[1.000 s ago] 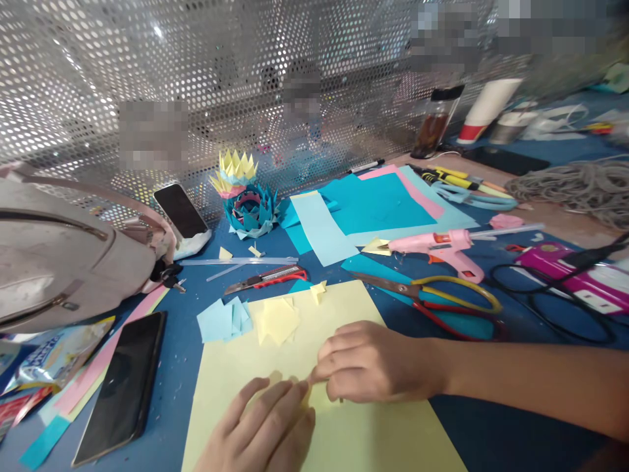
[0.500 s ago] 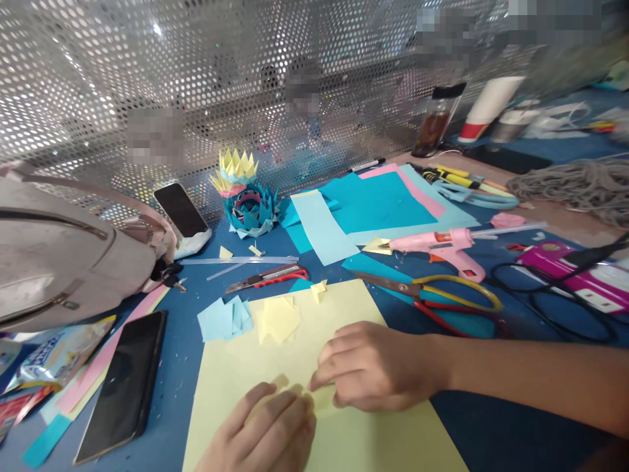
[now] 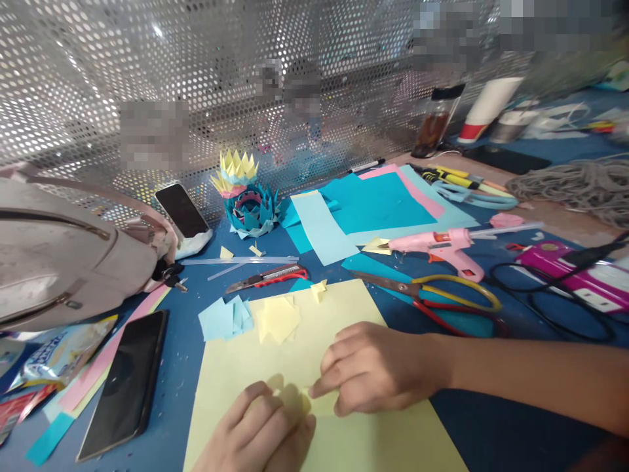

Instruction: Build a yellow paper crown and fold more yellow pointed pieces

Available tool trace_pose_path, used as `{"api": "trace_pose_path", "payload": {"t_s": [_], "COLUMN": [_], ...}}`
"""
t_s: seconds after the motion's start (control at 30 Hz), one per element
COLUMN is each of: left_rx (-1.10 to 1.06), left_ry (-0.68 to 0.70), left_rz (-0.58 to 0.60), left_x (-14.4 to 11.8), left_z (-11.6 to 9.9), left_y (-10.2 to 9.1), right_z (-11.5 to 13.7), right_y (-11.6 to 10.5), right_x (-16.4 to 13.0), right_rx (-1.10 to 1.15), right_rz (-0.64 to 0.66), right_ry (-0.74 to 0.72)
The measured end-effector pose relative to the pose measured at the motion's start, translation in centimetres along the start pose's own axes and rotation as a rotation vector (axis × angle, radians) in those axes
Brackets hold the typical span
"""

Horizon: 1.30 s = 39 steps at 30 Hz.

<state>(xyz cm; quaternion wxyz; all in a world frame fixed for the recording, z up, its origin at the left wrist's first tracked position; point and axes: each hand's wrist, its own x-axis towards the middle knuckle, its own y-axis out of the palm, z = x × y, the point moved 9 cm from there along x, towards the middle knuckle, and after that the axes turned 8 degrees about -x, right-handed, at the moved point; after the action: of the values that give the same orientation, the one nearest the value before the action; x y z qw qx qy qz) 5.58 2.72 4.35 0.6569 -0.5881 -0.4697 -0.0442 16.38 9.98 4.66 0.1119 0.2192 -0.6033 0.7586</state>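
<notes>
A small piece of pale yellow paper [image 3: 305, 400] lies low over a large yellow sheet [image 3: 221, 393] and nearly blends with it. My left hand [image 3: 260, 429] is closed, its curled fingers pinching the piece's left part. From the right, my right hand [image 3: 378, 370] presses a fingertip against the same piece, the other fingers bent under. Between my fingers the fold itself is mostly hidden. Farther up the sheet are folded yellow paper pieces [image 3: 278, 319], overlapping light blue pieces [image 3: 225, 319] and one small folded yellow piece [image 3: 319, 290].
Beyond the sheet lie a red utility knife [image 3: 268, 278], scissors [image 3: 417, 288] and a pink glue gun [image 3: 442, 248]. A layered paper flower [image 3: 250, 203] stands near the perforated metal screen [image 3: 196, 78]. At left are a phone [image 3: 125, 383] and a backpack [image 3: 63, 255]; a magenta power strip [image 3: 565, 272] is at right.
My left fingertips have drawn slightly away from my right index finger, showing more of the small yellow paper. My right hand has shifted very slightly right. The other things stay put.
</notes>
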Motion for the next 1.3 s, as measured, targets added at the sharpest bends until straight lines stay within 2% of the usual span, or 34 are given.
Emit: {"api": "trace_pose_path", "payload": {"t_s": [0.37, 0.6, 0.9, 1.1, 1.3], "left_rx": [0.014, -0.012, -0.023, 0.001, 0.012], "left_ry": [0.014, -0.028, -0.007, -0.001, -0.009], "left_rz": [0.02, -0.032, 0.012, 0.051, 0.086], "left_x": [-0.3, 0.0, 0.1, 0.6, 1.1], "left_z": [0.1, 0.2, 0.0, -0.1, -0.1], "left_y": [0.1, 0.0, -0.1, -0.1, -0.1], "right_z": [-0.2, -0.2, -0.4, -0.3, -0.8], "right_y": [0.0, 0.2, 0.5, 0.2, 0.4], "right_x": [-0.1, -0.2, -0.3, -0.2, 0.1], "right_rx": [0.069, 0.108, 0.13, 0.157, 0.294], "right_rz": [0.006, 0.025, 0.045, -0.004, 0.001], "right_ry": [0.002, -0.004, 0.033, 0.04, 0.079]}}
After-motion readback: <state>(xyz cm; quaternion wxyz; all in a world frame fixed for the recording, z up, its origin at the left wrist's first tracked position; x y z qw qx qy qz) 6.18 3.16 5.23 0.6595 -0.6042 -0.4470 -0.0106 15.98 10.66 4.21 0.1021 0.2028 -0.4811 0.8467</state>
